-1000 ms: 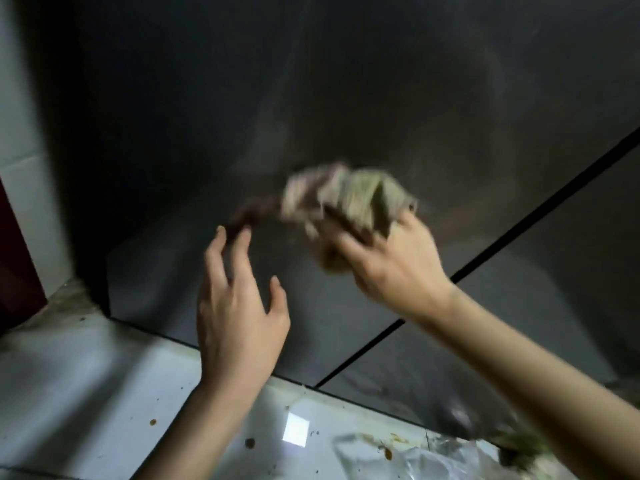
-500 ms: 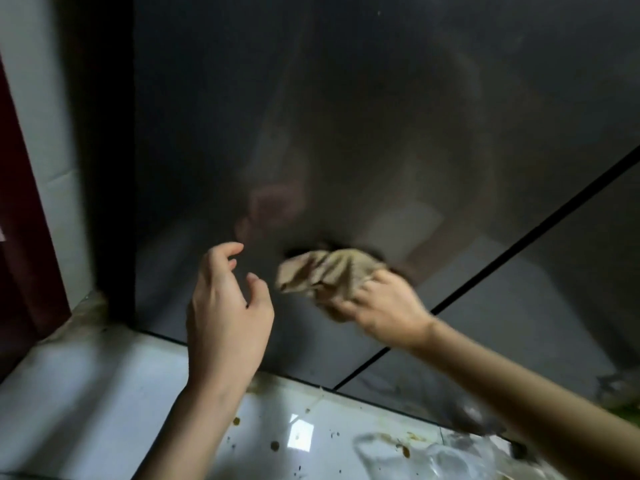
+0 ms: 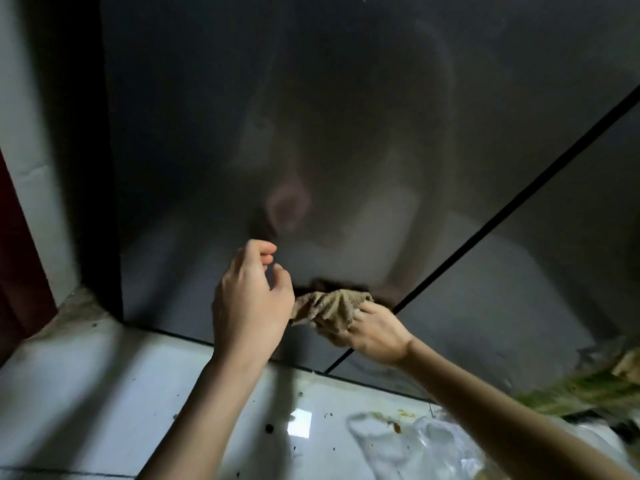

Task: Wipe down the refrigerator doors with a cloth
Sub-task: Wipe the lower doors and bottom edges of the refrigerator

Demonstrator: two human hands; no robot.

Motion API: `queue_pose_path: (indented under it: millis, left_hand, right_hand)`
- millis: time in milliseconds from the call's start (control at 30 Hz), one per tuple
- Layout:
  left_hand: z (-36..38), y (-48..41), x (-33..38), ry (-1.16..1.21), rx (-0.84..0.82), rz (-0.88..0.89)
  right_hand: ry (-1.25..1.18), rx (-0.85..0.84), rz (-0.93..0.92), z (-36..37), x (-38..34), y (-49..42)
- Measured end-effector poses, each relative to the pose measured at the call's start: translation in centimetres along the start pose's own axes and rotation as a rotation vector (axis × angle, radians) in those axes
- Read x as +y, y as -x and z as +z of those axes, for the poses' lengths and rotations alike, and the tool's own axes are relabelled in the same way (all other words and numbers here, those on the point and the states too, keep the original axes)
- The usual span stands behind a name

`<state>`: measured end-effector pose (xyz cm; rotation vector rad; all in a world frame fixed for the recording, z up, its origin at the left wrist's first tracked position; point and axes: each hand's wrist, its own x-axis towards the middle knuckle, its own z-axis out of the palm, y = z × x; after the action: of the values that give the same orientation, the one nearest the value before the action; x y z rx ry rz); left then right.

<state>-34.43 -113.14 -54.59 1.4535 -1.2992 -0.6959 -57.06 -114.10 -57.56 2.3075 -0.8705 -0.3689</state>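
Low on the refrigerator door (image 3: 311, 133), close to the dark seam (image 3: 485, 216). Our right hand (image 3: 375, 332) bunches the cloth (image 3: 332, 306) against the panel, fingers curled round it. Our left hand (image 3: 249, 299) hangs just beside it, fingers loosely bent, gripping nothing we can see. We judge the cloth light, soft and limp. It wads easily, so a fistful at its middle holds best. The glossy door likely lets it slide.

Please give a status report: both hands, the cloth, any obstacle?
Right hand grips cloth, low on refrigerator door, near the seam. Left hand loosely curled beside it, holding nothing. Plastic bag on floor below, not in the way.
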Motion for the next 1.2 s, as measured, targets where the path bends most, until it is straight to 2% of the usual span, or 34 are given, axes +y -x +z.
queue_pose_path:
  millis: [67, 100, 167, 233, 267, 333, 433, 500, 600, 733, 800, 867, 933, 1000, 1033, 1100, 1200]
  left_hand:
    - [-0.1, 0.0, 0.1, 0.005, -0.002, 0.012]
    - [-0.2, 0.0, 0.0, 0.002, -0.009, 0.012]
    - [-0.2, -0.1, -0.4, -0.002, -0.017, 0.007]
    - [-0.1, -0.4, -0.7, 0.003, -0.016, -0.018]
    - [0.0, -0.6, -0.7, 0.008, -0.017, -0.034]
    - [0.1, -0.7, -0.3, 0.021, -0.021, -0.059]
    - [0.2, -0.7, 0.1, 0.03, -0.018, -0.065]
    - [0.1, -0.8, 0.2, 0.04, -0.019, -0.072]
    - [-0.1, -1.1, 0.0, 0.071, -0.014, -0.092]
    - [-0.8, -1.2, -0.8, 0.085, -0.017, -0.111]
    - [-1.2, -1.4, -1.3, 0.085, -0.001, -0.114]
    - [-1.6, -1.8, -1.8, 0.085, 0.027, -0.141]
    - [-2.0, -2.0, -2.1, 0.095, 0.047, -0.164]
    - [-2.6, -2.0, -2.4, 0.095, 0.054, -0.169]
    - [-2.9, -2.0, -2.7, 0.095, 0.061, -0.168]
    - [-3.1, -2.0, -3.4, 0.09, 0.081, -0.169]
    - [-2.9, -2.3, -4.4, 0.076, 0.095, -0.175]
  right_hand:
    - [0.04, 0.328, 0.083, -2.3, 2.4, -0.8]
    - [0.077, 0.427, 0.136, -4.3, 3.9, -1.1]
    - [0.132, 0.538, 0.27, -6.8, 6.6, -1.2]
    - [0.11, 0.579, 0.423, -7.1, 7.3, -1.3]
    - [0.088, 0.59, 0.444, -6.1, 6.7, -1.3]
    - [0.066, 0.541, 0.352, -2.8, 4.2, -0.3]
    - [0.005, 0.264, 0.107, 0.6, 1.0, 1.2]
    - [0.014, 0.169, -0.005, 0.2, 0.5, 0.2]
    - [0.068, 0.354, -0.048, -3.1, 2.4, -3.3]
    - [0.033, 0.6, 0.317, -9.0, 5.2, -7.6]
    - [0.0, 0.657, 0.4, -8.8, 4.0, -8.6]
    - [-0.003, 0.531, 0.295, -5.8, 1.4, -8.3]
    - [0.008, 0.294, 0.096, -2.5, -1.1, -7.0]
    - [-0.016, 0.089, -0.014, -2.4, -2.3, -6.8]
    - [-0.019, 0.088, -0.037, -2.9, -2.3, -7.3]
    - [0.025, 0.293, -0.022, -4.5, -1.4, -8.9]
    - [0.069, 0.522, 0.161, -9.6, 1.6, -12.5]
